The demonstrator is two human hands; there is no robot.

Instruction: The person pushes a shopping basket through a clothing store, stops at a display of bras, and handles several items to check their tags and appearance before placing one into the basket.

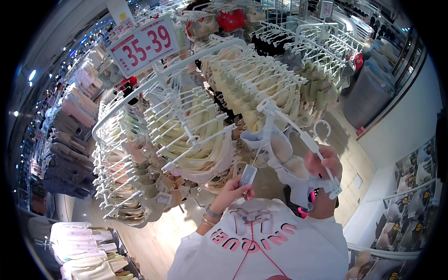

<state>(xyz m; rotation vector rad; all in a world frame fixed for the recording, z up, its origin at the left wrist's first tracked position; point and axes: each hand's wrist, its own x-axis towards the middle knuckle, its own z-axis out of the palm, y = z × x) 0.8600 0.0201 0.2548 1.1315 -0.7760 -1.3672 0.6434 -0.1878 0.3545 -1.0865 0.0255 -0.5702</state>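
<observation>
My right hand [324,162] is closed around one end of a white plastic hanger [303,135] with a curved hook. From the hanger hangs a pale bluish-white bra [281,150], its cups facing sideways. In front of my chest, my left hand [232,192] pinches a small hang tag [248,175], light grey on its visible side. A thin string runs from the tag up toward the bra. Just beyond my hands, cream and yellow bras [254,79] hang in a close row on white hangers.
A white metal rack [196,56] carries several rows of bras, with a white sign [143,45] in red print on top. Folded light clothes [84,247] lie at lower left. Wrapped grey bundles [371,91] stand at right, above a white wall shelf [396,247] with packaged bras.
</observation>
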